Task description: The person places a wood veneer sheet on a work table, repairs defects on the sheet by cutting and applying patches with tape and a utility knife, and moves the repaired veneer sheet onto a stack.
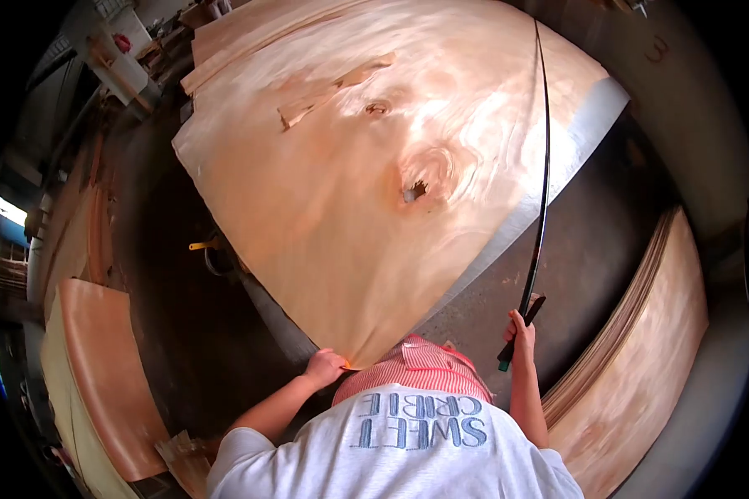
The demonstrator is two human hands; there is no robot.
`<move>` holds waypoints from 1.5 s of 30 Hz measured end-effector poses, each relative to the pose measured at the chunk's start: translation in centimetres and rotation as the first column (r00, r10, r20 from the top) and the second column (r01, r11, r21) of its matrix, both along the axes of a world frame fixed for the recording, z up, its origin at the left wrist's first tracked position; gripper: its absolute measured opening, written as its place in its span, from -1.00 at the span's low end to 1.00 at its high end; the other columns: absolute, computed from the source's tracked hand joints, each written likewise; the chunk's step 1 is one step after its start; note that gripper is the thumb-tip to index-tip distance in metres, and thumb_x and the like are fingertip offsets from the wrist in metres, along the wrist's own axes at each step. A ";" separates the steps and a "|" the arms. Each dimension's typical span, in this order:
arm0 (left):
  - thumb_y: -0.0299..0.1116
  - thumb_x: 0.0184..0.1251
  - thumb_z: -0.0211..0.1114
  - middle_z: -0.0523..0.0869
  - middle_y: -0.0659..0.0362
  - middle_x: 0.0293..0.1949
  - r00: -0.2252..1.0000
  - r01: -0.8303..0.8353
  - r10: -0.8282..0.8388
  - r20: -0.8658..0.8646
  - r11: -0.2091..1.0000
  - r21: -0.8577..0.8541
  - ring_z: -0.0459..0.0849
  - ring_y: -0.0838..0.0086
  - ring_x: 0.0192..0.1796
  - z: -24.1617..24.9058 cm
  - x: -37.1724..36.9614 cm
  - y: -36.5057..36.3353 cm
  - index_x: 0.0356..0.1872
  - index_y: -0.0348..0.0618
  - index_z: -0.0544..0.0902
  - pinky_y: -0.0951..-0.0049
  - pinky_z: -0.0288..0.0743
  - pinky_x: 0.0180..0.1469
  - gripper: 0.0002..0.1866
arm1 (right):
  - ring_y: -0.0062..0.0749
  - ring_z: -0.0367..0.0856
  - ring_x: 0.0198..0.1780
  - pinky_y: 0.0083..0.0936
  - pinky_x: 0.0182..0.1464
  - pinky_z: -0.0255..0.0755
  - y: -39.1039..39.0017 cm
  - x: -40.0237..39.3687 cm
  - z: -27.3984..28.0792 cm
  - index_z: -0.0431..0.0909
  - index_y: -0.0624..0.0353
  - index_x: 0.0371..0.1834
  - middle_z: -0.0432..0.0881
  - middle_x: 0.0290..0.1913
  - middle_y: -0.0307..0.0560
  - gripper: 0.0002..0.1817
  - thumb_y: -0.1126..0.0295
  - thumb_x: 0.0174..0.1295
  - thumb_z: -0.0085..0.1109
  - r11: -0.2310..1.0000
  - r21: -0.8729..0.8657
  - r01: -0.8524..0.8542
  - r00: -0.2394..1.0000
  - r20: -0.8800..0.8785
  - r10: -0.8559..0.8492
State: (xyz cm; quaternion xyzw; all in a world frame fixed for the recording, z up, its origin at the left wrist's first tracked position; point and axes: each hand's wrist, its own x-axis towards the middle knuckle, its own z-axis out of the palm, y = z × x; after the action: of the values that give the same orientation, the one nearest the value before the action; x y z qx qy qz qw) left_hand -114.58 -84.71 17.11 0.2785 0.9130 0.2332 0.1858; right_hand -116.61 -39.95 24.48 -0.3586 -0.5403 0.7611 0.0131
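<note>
A broad, thin veneer sheet (pixel 366 166), pale, smooth-grained and knotted, is spread across the table (pixel 595 116), its near corner pinched by the closed left hand (pixel 323 366). A long, slender dark blade (pixel 543 166), slightly bowed, is pointed away and upward, gripped at its handle by the raised right hand (pixel 520 331).

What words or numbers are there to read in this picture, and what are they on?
"SWEET CRIBLE" in blue letters, upside down in this view, on the grey T-shirt; the second word is partly unclear.
"3", faint, on the grey surface at the top right.
Nothing is written on the wood veneer sheet, and the workshop clutter at the far left is too blurred to read.
</note>
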 end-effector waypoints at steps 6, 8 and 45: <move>-0.03 0.06 0.17 0.65 0.08 -0.38 0.941 0.041 -0.019 0.338 0.997 -0.061 0.61 0.21 -0.28 1.9 -1.0 3.5 -0.32 -0.03 0.64 0.25 0.44 -0.24 -0.67 | -0.61 0.25 -0.67 -0.70 -0.62 0.17 0.2 1.9 2.5 0.42 0.17 -0.33 0.25 -0.66 -0.33 -0.73 0.16 0.21 -0.01 0.998 -0.066 -0.017 0.994 -0.107 0.010; -0.05 0.14 0.12 0.65 0.07 -0.31 0.931 -0.042 0.070 0.357 0.995 -0.086 0.62 0.24 -0.24 7.0 -4.0 7.0 -0.25 -0.08 0.61 0.32 0.44 -0.19 -0.66 | -0.59 0.32 -0.62 -0.68 -0.55 0.28 -1.5 0.8 3.3 0.43 0.20 -0.23 0.35 -0.59 -0.28 -0.66 0.11 0.24 -0.07 0.994 -0.096 -0.052 0.990 -0.133 0.039; -0.12 0.08 0.17 0.24 -0.15 0.18 0.877 -0.341 0.354 -0.325 0.935 0.100 0.29 0.05 0.15 -0.5 -18.6 5.5 0.11 -0.30 0.29 0.17 0.15 0.18 -0.38 | -0.61 0.45 -0.49 -0.67 -0.43 0.35 -4.9 3.9 -2.2 0.40 0.26 -0.05 0.59 -0.42 -0.11 -0.72 0.38 0.25 -0.19 0.800 0.093 -0.592 0.794 0.237 0.560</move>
State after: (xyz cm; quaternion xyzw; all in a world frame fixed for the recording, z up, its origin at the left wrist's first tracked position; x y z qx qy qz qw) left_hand -133.16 -79.22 16.62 0.1495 0.9615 0.2294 -0.0237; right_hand -112.74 -44.88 22.33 -0.2478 -0.6826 0.6426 -0.2444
